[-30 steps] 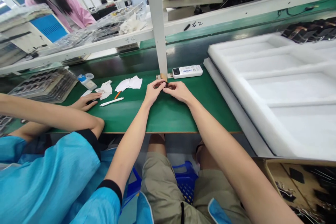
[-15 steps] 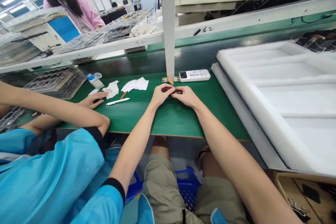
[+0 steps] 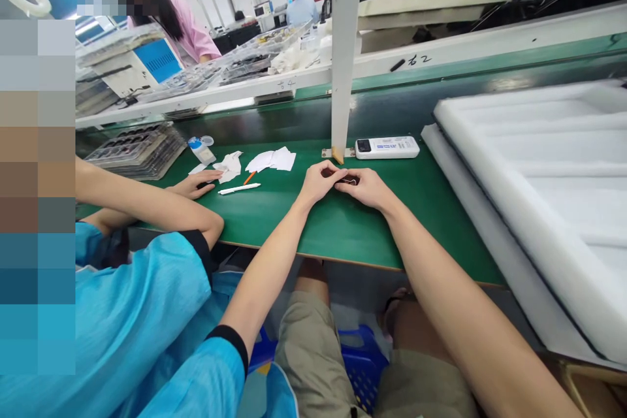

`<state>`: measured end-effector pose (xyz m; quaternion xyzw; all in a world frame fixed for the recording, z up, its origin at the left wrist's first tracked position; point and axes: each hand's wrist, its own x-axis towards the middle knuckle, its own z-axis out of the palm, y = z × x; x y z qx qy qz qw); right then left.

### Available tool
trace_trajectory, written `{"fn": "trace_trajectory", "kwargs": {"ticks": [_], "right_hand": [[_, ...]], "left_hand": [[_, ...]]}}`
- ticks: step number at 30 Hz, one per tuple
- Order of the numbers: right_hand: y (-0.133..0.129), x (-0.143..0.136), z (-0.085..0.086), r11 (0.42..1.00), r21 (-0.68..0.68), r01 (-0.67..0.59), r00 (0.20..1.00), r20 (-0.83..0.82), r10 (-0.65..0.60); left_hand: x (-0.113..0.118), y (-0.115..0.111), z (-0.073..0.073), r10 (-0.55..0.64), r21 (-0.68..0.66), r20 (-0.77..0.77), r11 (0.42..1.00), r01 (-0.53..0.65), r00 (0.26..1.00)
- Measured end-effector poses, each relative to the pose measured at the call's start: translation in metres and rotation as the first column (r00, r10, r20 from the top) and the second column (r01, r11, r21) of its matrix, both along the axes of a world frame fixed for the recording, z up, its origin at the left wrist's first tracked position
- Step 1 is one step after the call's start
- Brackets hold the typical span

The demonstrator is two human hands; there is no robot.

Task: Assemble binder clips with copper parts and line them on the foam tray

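My left hand [image 3: 319,183] and my right hand [image 3: 366,189] meet above the green bench top [image 3: 353,232], fingers curled and fingertips close together. Between them they hold a small dark part with a thin pale wire [image 3: 349,180]. Most of it is hidden by the fingers, so its kind does not show. Just beyond the hands, an orange-brown piece [image 3: 337,155] sits at the foot of a white post [image 3: 341,78]. A white handheld device with a dark screen [image 3: 386,147] lies behind my right hand.
White foam trays [image 3: 529,163] are stacked at right. To the left lie a white pen [image 3: 240,189], an orange stick [image 3: 249,177], white papers [image 3: 271,159] and a small blue-and-white bottle [image 3: 202,151]. A co-worker's hand [image 3: 198,184] rests nearby, before stacked clear trays [image 3: 137,150].
The view has swung left, so the bench and its things appear farther right. My hands stay together on the small dark part, with only slight finger movement.
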<state>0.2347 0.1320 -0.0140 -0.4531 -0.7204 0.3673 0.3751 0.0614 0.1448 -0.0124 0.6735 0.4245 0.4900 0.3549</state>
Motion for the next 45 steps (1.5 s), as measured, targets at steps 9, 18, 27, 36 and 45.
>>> {"fn": "trace_trajectory", "kwargs": {"ticks": [9, 18, 27, 36, 45], "right_hand": [[0.001, 0.000, -0.003, 1.000, 0.013, -0.016, 1.000, -0.010, 0.016], [0.004, -0.001, -0.002, 1.000, 0.001, -0.004, 1.000, -0.019, 0.004], [0.009, -0.002, -0.005, 0.980, 0.002, 0.201, 0.967, -0.158, -0.198], [0.017, -0.003, -0.012, 0.960, 0.005, 0.280, 0.943, -0.189, -0.274], [0.010, -0.001, -0.006, 0.966, 0.061, 0.252, 0.962, -0.123, -0.243]], "left_hand": [[0.002, -0.008, 0.006, 0.076, 0.046, -0.057, 0.996, -0.074, 0.995], [0.006, -0.008, 0.005, 0.151, 0.185, -0.094, 0.974, -0.132, 0.984], [0.003, -0.005, 0.005, 0.092, 0.201, -0.128, 0.978, -0.065, 0.988], [0.004, -0.001, 0.002, 0.106, 0.165, -0.194, 0.984, -0.074, 0.975], [0.004, 0.000, 0.001, 0.113, 0.187, -0.169, 0.979, -0.080, 0.979]]}}
